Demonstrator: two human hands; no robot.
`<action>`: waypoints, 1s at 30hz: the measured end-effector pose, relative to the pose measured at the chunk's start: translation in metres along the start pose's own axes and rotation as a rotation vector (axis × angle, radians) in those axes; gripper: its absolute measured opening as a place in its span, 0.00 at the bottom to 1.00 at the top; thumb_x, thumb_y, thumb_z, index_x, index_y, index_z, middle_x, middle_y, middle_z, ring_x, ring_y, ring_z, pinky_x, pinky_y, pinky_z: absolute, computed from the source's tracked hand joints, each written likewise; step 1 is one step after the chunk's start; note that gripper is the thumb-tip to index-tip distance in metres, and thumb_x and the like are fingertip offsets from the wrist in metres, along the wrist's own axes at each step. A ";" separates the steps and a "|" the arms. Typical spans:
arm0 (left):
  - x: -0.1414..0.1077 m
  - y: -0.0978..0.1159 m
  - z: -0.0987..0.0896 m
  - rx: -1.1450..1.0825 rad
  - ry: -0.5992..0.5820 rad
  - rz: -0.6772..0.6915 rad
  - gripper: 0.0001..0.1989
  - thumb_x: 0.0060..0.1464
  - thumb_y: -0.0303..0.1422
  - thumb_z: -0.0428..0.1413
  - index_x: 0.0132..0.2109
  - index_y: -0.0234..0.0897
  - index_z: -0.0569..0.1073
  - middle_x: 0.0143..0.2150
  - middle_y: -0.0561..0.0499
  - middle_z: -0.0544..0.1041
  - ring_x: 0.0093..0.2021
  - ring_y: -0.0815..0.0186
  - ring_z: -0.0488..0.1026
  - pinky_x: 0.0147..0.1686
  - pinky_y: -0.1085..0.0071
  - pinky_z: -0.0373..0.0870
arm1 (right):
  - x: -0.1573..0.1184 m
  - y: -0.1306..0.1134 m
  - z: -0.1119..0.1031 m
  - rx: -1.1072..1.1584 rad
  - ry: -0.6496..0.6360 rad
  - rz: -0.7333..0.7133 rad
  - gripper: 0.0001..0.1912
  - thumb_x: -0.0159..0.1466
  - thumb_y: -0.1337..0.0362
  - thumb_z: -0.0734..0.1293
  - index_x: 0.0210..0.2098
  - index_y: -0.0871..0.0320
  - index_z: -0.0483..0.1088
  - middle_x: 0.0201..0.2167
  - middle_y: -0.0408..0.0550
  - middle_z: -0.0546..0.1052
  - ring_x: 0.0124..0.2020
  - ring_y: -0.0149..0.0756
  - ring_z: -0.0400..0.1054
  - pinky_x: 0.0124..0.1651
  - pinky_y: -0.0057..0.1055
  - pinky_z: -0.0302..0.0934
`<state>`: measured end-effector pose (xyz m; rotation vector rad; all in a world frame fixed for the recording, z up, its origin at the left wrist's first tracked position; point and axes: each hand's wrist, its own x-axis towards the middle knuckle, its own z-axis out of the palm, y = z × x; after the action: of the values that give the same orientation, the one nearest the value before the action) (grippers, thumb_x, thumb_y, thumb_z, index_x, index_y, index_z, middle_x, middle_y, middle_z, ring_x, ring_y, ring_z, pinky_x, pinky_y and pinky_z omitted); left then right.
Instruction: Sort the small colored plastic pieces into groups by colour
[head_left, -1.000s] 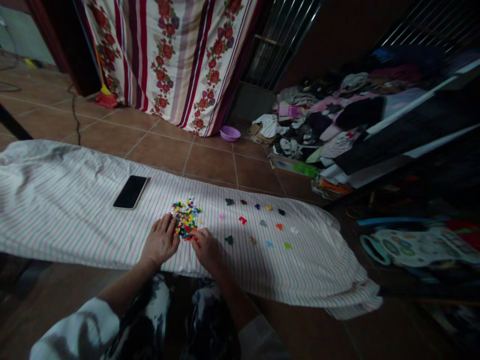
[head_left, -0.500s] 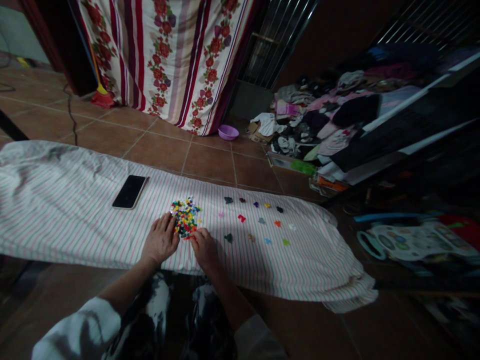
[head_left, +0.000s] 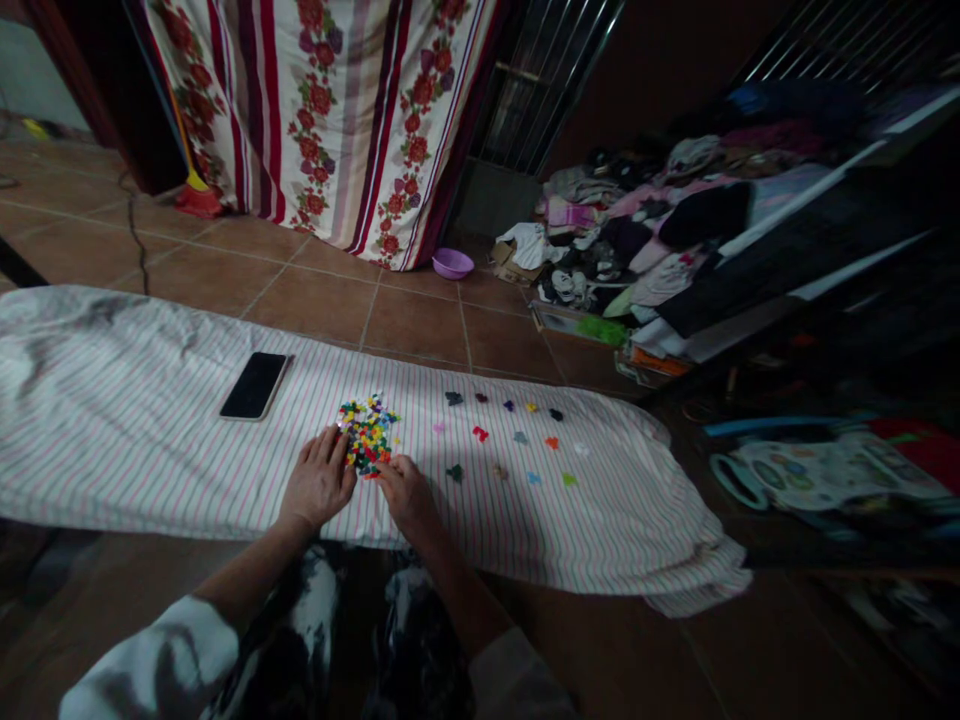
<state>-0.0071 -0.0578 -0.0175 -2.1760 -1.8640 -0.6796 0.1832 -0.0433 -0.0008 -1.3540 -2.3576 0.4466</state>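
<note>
A pile of small multicoloured plastic pieces (head_left: 369, 428) lies on the striped cloth (head_left: 150, 440). My left hand (head_left: 321, 480) rests flat at the pile's left edge, fingers stretched out and touching it. At the lower right edge of the pile, my right hand (head_left: 407, 497) has its thumb and fingers drawn together; whatever is between the fingertips is too small to make out. To the right, little groups sorted by colour sit in rows, among them a red group (head_left: 480, 434), an orange group (head_left: 552, 442), a dark green group (head_left: 454, 473) and a lime green group (head_left: 569, 480).
A phone (head_left: 256, 385) lies on the cloth left of the pile. Beyond on the tiled floor are a purple basin (head_left: 452, 264), a red broom (head_left: 199, 200) and a heap of clothes (head_left: 622, 220). A floral curtain (head_left: 322, 120) hangs behind.
The whole view has shifted slightly. Both hands stay at the pile in nearly the same pose, and the colour groups look the same.
</note>
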 end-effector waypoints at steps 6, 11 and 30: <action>-0.001 -0.002 0.002 0.054 0.041 0.049 0.24 0.59 0.36 0.46 0.58 0.24 0.66 0.62 0.29 0.66 0.62 0.48 0.65 0.58 0.53 0.62 | -0.004 -0.002 0.000 -0.019 0.061 -0.033 0.11 0.68 0.65 0.62 0.48 0.55 0.72 0.41 0.49 0.72 0.43 0.36 0.68 0.45 0.29 0.65; -0.002 -0.004 0.005 0.047 0.044 0.060 0.24 0.60 0.36 0.46 0.59 0.26 0.65 0.61 0.30 0.67 0.62 0.49 0.64 0.58 0.53 0.63 | 0.000 -0.007 -0.006 -0.050 0.040 -0.046 0.09 0.68 0.66 0.62 0.46 0.56 0.71 0.41 0.49 0.71 0.45 0.36 0.68 0.46 0.30 0.66; -0.001 -0.003 0.003 0.065 0.073 0.072 0.24 0.59 0.36 0.47 0.58 0.25 0.66 0.60 0.28 0.67 0.60 0.48 0.66 0.56 0.54 0.65 | 0.011 -0.007 -0.003 0.157 0.118 -0.012 0.06 0.61 0.70 0.62 0.37 0.55 0.68 0.33 0.44 0.73 0.37 0.34 0.68 0.41 0.28 0.62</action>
<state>-0.0092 -0.0568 -0.0214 -2.1363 -1.7386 -0.6663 0.1744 -0.0366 0.0068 -1.2581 -2.1852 0.5220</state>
